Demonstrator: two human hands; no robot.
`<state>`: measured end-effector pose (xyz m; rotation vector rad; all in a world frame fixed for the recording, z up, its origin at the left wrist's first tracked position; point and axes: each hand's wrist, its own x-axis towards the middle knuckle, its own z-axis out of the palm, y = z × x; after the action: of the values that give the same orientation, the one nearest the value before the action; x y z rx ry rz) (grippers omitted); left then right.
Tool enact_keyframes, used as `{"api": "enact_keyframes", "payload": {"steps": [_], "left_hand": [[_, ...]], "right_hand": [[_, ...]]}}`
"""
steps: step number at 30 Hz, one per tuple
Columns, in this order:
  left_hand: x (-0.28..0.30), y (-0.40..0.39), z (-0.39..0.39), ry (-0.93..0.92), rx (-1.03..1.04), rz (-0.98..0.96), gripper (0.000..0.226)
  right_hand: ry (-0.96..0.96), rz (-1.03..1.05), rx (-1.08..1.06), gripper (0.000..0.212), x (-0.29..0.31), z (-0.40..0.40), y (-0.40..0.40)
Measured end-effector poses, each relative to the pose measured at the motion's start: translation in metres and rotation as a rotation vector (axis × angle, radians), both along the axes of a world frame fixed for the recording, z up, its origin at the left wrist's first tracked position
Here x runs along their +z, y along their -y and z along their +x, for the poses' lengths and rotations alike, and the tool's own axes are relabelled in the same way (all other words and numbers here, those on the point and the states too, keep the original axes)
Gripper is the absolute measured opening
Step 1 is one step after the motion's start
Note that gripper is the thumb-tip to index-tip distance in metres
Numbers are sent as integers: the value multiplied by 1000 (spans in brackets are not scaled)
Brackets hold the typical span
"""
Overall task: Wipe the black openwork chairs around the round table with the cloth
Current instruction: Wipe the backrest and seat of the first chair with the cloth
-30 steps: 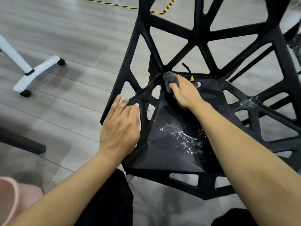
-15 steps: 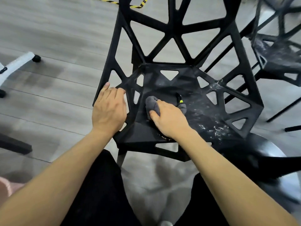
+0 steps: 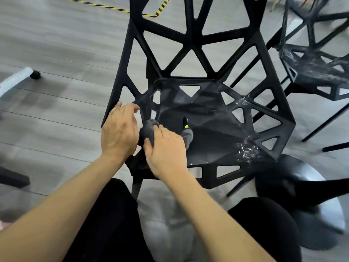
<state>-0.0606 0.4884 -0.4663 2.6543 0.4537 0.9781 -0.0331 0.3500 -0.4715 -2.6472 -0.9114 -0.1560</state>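
Standing at the front of the nearest black openwork chair (image 3: 205, 118), the person has it pulled close so the seat is in easy reach, with a 2nd dusty chair (image 3: 313, 61) waiting to the right. The left hand (image 3: 119, 131) rests on the seat's left edge, fingers loosely bent and holding nothing, probably to steady the frame. The right hand (image 3: 166, 150) curls around the bunched grey cloth (image 3: 149, 129), pressing it onto the seat's front-left part.

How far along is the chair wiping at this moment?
Done: little; the near chair's left seat area looks mostly clean. In hand: right hand presses the grey cloth there; left hand steadies the edge. Left: white residue at right, plus the smeared second chair.
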Motion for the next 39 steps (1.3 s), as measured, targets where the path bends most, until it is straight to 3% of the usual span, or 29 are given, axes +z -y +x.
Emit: {"api": "enact_keyframes", "payload": {"steps": [4,10,15,17,20,23,28,32,35,39], "left_hand": [[-5,-8,-1,-29,-43,111,30],[-8,-5,4,-53,-9,129,27],[-8,-5,4,-45,4,137,25],[-6,-5,4,-31,17,125,25],[-3,-6,1,-15,14,124,25],[-4,-12,-2,-60,-3,106,27],[-7,-11,-2,-121,22,78,26],[-4,-6,4,-165,-3,149,23],[-4,27,26,-218,-154,116,29],[-20,76,73,-373,-391,13,43]], "right_hand": [[5,84,-23,35,3,9,35],[-32,-19,-395,29,19,65,133],[52,13,-211,32,5,6,48],[35,37,-115,43,-7,-26,12],[83,144,-43,50,-16,-39,3],[199,217,10,43,-17,-19,56],[156,250,-313,25,-8,48,197],[85,259,-441,28,-7,63,208],[81,218,-325,29,-4,50,169],[13,114,56,49,8,41,128]]}}
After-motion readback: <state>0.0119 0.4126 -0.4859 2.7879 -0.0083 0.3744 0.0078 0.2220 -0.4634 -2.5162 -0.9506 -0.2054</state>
